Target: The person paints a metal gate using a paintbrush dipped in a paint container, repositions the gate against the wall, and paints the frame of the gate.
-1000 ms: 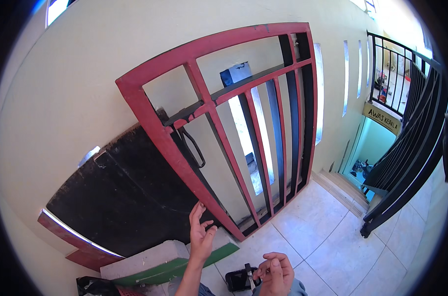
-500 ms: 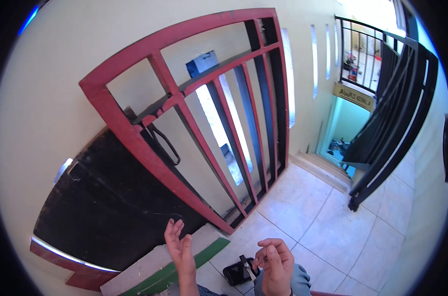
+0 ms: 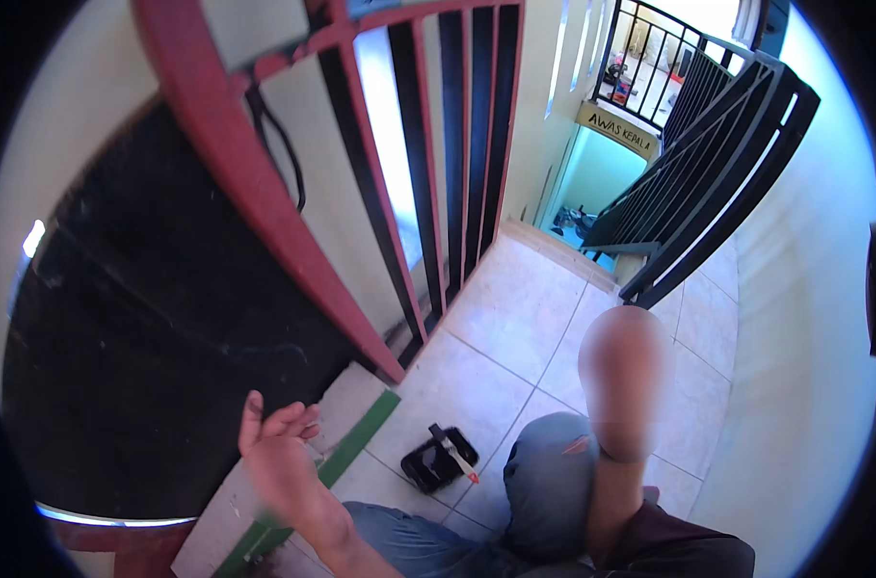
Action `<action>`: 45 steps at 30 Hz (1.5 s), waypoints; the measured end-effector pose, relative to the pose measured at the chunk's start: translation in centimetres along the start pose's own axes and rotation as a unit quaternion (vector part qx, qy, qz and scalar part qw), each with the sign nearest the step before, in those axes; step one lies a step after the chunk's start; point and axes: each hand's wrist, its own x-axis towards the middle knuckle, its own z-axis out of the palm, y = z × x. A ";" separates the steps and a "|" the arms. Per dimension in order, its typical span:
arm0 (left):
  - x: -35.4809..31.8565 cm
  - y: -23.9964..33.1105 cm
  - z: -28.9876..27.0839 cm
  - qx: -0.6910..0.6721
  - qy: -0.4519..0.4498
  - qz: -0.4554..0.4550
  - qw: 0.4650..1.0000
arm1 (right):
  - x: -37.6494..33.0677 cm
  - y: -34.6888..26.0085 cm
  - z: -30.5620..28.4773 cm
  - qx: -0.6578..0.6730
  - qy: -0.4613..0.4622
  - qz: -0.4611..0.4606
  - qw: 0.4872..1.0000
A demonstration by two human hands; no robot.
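Note:
My left hand [image 3: 282, 467] is raised above the green-edged step [image 3: 361, 438], near the black lower panel [image 3: 159, 308] of a red-framed barred door. Its fingers are spread and it holds nothing. On the right, my right hand [image 3: 627, 385] is held up over my bent knee; it is blurred, and its fingers cannot be made out. Between the hands, a small black tray [image 3: 417, 470] lies on the floor tiles. A paintbrush [image 3: 454, 453] with dark bristles and a pale, red-tipped handle rests across it. Neither hand touches the tray or the brush.
The red door frame [image 3: 255, 202] with upright bars and a dark handle [image 3: 282, 144] stands at the left. Ahead, steps [image 3: 563, 252] descend beside a black metal railing [image 3: 717, 183]. A pale wall [image 3: 804, 318] rises at the right. My jeans-covered knee [image 3: 551, 467] is close to the tray.
The view has shifted, bringing the door closer and the tray fully into sight. My left hand has moved left and down with fingers spread; my right hand has moved right and up.

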 end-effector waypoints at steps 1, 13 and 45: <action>0.3 -0.1 0.4 -0.007 -0.001 -0.011 1.000 | 0.9 -1.1 -1.9 -0.001 0.029 -0.026 0.999; 1.1 -0.6 -6.4 -0.179 -0.037 -0.097 0.978 | -6.3 25.8 -14.9 -0.476 -0.264 0.310 0.779; -19.7 -36.6 -14.5 0.094 -0.094 -0.513 0.848 | -17.6 33.0 -13.2 -0.284 -0.404 0.588 0.641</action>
